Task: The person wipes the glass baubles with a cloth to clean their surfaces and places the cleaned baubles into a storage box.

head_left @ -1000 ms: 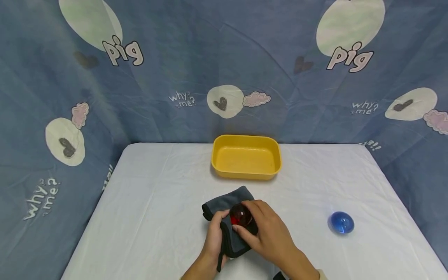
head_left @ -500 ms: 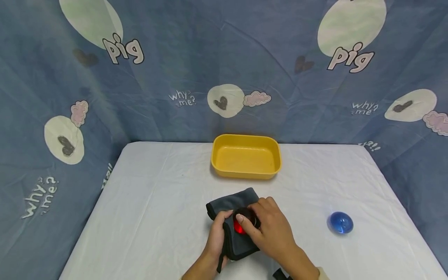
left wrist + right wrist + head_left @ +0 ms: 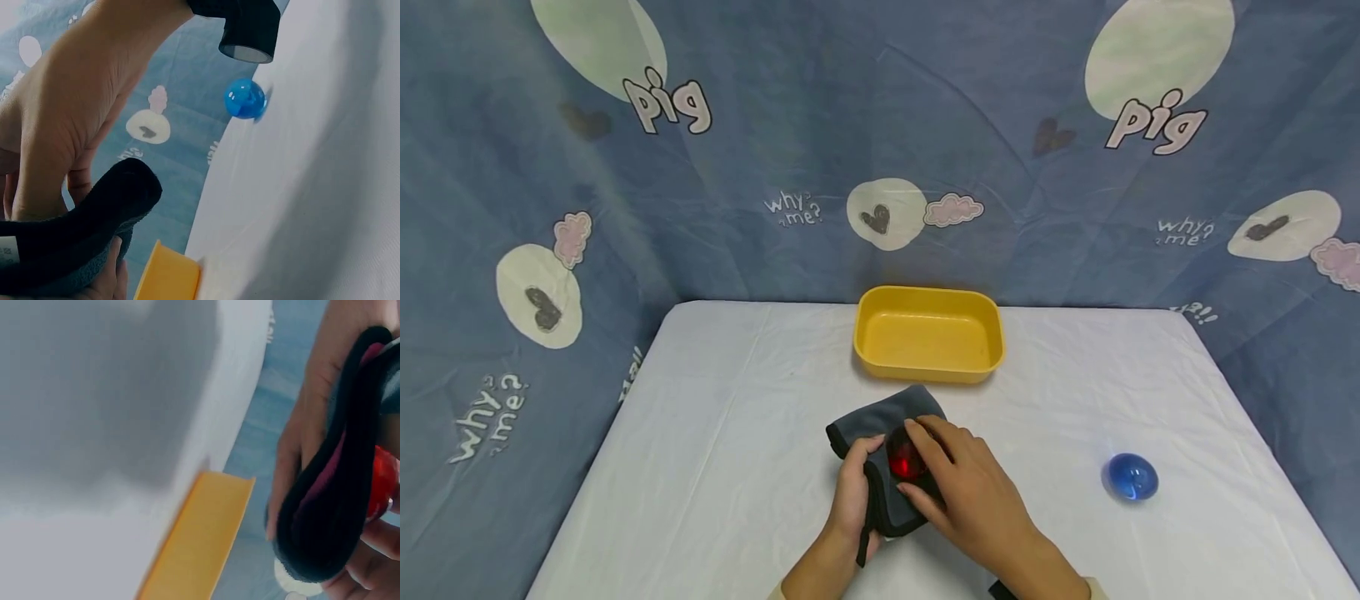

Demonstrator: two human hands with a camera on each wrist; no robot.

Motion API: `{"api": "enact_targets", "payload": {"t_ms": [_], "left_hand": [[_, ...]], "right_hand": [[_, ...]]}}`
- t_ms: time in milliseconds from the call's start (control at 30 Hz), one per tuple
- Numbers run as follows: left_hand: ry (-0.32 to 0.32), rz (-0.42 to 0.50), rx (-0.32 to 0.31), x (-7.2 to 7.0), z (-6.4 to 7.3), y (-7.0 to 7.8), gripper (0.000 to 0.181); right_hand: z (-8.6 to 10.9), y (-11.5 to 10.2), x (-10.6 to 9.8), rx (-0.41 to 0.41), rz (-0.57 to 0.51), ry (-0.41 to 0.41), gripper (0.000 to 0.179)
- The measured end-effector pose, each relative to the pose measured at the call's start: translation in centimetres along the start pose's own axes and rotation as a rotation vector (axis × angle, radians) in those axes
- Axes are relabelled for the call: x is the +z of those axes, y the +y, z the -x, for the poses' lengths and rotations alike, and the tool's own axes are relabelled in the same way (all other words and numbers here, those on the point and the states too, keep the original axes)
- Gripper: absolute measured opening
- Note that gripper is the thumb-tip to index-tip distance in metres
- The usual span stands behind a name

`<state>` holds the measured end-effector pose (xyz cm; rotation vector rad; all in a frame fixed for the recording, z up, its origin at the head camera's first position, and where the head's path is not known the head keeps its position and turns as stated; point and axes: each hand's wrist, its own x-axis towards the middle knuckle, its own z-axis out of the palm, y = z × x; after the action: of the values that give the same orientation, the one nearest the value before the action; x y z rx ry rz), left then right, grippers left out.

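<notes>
My left hand [image 3: 850, 496] grips a folded grey cloth [image 3: 880, 417] with black edging, its thumb on top. On the cloth lies a clear red ball [image 3: 904, 458], partly covered by my right hand [image 3: 976, 496], whose thumb and fingers curl round it. Seen from the right wrist, the red ball [image 3: 382, 484] presses against one side of the cloth [image 3: 325, 506], and a pink layer shows between the folds. The left wrist view has the cloth [image 3: 81, 231] at lower left with a white label on it; the ball is hidden there.
A yellow basin [image 3: 928, 375] stands at the back of the white-covered table [image 3: 715, 467], beyond the hands. Over to the right lies a clear blue ball [image 3: 1132, 477]. Behind the table hangs a blue printed curtain [image 3: 790, 150].
The right thumb has slid off the top of the red ball to its near side, and the fingers have come over it. Both hands and the cloth have shifted slightly left and away.
</notes>
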<state>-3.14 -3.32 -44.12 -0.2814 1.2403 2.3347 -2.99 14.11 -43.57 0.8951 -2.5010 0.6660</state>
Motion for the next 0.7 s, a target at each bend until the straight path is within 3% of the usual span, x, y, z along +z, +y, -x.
{"api": "enact_targets", "payload": {"t_ms": [233,533,700], "left_hand": [[-0.014,-0.023,0.004,0.18,0.18,-0.04,0.061],[-0.015,-0.031,-0.043,0.15,0.4,-0.43,0.061],[-0.011,-0.023,-0.051,0.16,0.32,-0.68,0.061]], "right_hand": [[0.02,-0.03,-0.02,0.026,-0.009,0.022,0.067],[-0.01,0.4,0.21,0.035,-0.062,0.06,0.059],[-0.23,0.69,0.19,0.092,-0.087,0.064,0.054]]}}
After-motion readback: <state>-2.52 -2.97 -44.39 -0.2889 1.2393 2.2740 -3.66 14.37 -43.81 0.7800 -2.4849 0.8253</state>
